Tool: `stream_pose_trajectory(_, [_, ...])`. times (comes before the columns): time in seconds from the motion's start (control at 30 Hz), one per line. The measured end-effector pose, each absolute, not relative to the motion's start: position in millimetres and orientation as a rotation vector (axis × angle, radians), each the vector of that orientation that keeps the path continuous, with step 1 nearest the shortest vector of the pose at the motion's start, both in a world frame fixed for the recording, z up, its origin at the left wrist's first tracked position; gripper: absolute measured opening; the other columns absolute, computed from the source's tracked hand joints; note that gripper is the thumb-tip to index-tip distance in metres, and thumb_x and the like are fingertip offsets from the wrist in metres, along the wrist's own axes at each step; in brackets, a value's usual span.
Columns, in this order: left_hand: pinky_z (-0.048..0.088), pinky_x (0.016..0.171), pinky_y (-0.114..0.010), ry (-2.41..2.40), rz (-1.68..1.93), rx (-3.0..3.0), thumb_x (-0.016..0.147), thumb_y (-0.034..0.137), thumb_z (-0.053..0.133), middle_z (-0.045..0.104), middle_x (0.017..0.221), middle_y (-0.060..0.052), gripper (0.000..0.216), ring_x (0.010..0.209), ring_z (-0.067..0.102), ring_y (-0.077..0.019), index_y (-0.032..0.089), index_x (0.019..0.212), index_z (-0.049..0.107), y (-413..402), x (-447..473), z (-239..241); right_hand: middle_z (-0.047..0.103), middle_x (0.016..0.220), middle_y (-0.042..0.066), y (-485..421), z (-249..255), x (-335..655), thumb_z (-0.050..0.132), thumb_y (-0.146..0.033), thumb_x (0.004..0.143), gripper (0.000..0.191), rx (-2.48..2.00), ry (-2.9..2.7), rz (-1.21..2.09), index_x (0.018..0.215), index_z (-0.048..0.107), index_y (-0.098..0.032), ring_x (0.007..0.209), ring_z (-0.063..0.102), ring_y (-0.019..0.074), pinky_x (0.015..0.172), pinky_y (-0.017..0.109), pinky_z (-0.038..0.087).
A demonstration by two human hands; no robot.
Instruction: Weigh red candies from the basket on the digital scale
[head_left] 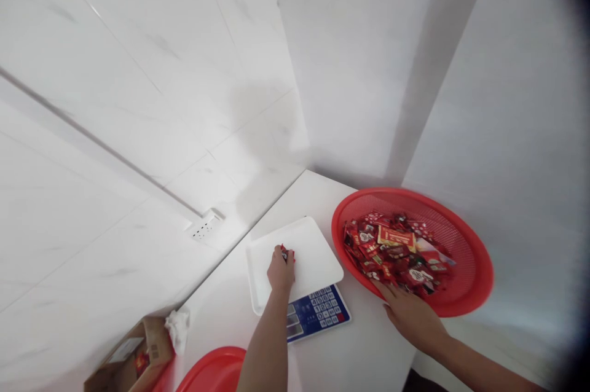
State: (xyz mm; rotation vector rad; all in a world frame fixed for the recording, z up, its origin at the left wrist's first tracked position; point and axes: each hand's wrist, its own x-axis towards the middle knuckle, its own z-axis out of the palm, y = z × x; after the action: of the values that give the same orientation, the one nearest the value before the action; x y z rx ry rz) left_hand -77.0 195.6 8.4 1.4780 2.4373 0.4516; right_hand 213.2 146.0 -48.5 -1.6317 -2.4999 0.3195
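Observation:
My left hand (280, 270) is closed over the white tray (318, 257) of a weighing scale and pinches a small red wrapped sweet (286, 252). My right hand (408, 312) reaches into the near edge of a red mesh basket (465, 238). Its fingers are buried among several red and dark wrapped sweets (396, 250), so they are partly hidden. The scale's blue keypad (318, 313) shows in front of the tray, between my two arms.
A second red basket (214, 370) sits at the near left edge of the white counter (369, 349). A cardboard box (131, 358) with crumpled white paper (177, 325) stands lower left. A wall socket (205, 224) is on the tiled wall.

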Motion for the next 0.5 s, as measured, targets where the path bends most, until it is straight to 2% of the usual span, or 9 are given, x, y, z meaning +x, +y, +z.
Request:
stream_pose_trajectory(0.13, [0.043,0.063,-0.026,2.482,0.603,1.348,0.082,0.050,0.034,0.067,0.087,-0.003,0.038,0.079,0.062,-0.0172,0.024,0.107,0.043,166,-89,36,0.064,0.104,0.012,146,-44,212,0.037,-0.012,0.075,0.048,-1.667,-2.492,0.375,0.121,0.051,-0.015,0.089,0.061,0.0251,0.073,0.038,0.050])
stream_pose_trajectory(0.3, [0.046,0.060,-0.026,2.512,0.850,1.059,0.076,0.053,0.042,0.067,0.075,-0.003,0.041,0.069,0.065,-0.0185,0.022,0.103,0.047,87,-119,68,0.059,0.115,0.014,144,-28,208,0.039,-0.013,0.076,0.052,-1.763,-2.505,0.526,0.127,0.044,-0.013,0.101,0.056,0.0261,0.085,0.039,0.044])
stream_pose_trajectory(0.43, [0.049,0.056,-0.033,2.686,0.769,0.866,0.071,0.058,0.045,0.067,0.069,-0.002,0.043,0.065,0.065,-0.0230,0.025,0.098,0.051,17,-149,51,0.053,0.124,0.014,150,-16,208,0.041,-0.029,0.081,0.052,-1.784,-2.400,0.799,0.131,0.039,-0.015,0.107,0.053,0.0275,0.087,0.040,0.042])
stream_pose_trajectory(0.5, [0.050,0.059,-0.036,2.627,0.826,0.938,0.071,0.054,0.046,0.067,0.072,-0.003,0.039,0.067,0.065,-0.0239,0.024,0.096,0.054,-12,-159,30,0.053,0.124,0.012,159,-15,213,0.039,-0.036,0.083,0.050,-1.749,-2.289,0.948,0.129,0.042,-0.016,0.109,0.052,0.0248,0.089,0.036,0.041])
